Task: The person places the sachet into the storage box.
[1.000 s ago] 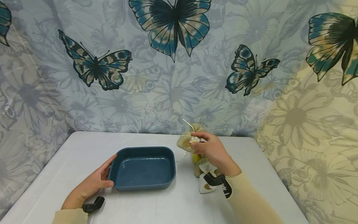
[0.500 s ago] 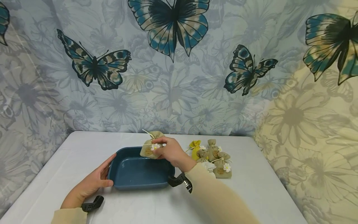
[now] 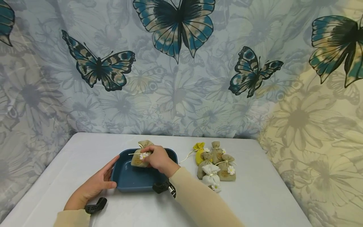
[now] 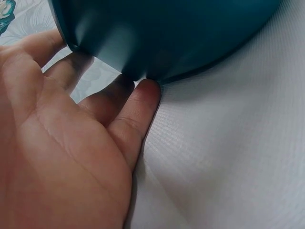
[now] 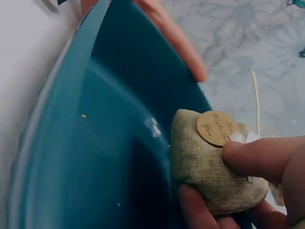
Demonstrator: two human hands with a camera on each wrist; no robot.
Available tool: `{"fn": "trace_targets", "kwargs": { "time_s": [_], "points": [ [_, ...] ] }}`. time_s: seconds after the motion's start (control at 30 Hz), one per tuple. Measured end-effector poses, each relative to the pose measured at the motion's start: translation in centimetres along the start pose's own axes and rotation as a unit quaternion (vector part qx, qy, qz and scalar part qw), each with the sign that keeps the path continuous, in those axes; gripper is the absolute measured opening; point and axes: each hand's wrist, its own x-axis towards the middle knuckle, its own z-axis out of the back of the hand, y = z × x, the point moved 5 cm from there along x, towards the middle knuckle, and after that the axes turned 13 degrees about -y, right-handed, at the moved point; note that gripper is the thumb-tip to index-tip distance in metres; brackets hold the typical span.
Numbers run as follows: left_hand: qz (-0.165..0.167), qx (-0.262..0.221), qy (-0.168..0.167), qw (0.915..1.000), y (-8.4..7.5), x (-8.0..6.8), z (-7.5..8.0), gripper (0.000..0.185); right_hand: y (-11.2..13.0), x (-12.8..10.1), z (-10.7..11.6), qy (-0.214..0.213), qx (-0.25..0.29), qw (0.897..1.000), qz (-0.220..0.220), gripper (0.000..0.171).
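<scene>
Backdrop (image 3: 175, 101): we see grey-blue floral cloth across the upper part of the head view, yellower at the right, with dark-and-teal butterflies (image 3: 179, 23) along the top.
Table (image 3: 261, 195): white, spread over the lower part of the frame.
Dish (image 3: 134, 181): blue, rectangular with rounded corners, left of centre in the lower half; we look down into it.
Right sleeve (image 3: 204, 198): cream, slanting in from the bottom edge; a matching left sleeve (image 3: 72, 218) shows at the lower left.
Left hand (image 3: 97, 184): lower left, touching the dish's left side; we find its fingers nearly straight and spread apart, the thumb set at the near corner.
Right hand (image 3: 161, 160): just below the middle of the frame, over the dish; fingers clamped on a bag, thumb on its front, the others behind and beneath.
Heap: right of the dish, we count a yellow bag (image 3: 199, 157) at the upper left, a white bag (image 3: 211, 178) at the bottom and three tan ones, clustered closely.
Held bag (image 5: 198, 164): tan cloth, in the upper part of the dish's opening; whether it touches the floor of the dish, we cannot tell.
Tag (image 5: 217, 128): round, brown, on the held bag, its lettering hard for us to read.
Flower (image 3: 143, 155): white, beside the thumb.
</scene>
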Motion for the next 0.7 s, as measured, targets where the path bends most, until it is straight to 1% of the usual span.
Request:
{"fn": "trace_targets", "kwargs": {
  "time_s": [0.17, 0.3, 0.43, 0.57, 0.7],
  "points": [
    [0.005, 0.005, -0.005, 1.0, 0.1, 0.0, 0.1, 0.104, -0.8, 0.2, -0.9, 0.003, -0.02, 1.0, -0.008, 0.033],
    [-0.007, -0.005, 0.003, 1.0, 0.1, 0.0, 0.2, 0.104, -1.3, 0.4, -1.2, 0.022, -0.038, 0.999, -0.019, 0.038],
    [-0.018, -0.012, 0.007, 0.9997, 0.0, 0.0, 0.2, 0.104, -1.3, 0.2, -1.0, 0.032, -0.037, 0.998, -0.029, 0.042],
    [-0.018, -0.012, 0.009, 0.9997, -0.1, 0.0, 0.1, 0.104, -1.2, -0.5, -0.4, 0.009, -0.023, 0.999, -0.042, 0.04],
    [-0.015, -0.012, 0.008, 0.9998, -0.2, 0.0, 0.0, 0.104, -1.3, -1.2, 0.1, -0.042, -0.002, 0.997, -0.07, 0.039]
  ]
}}
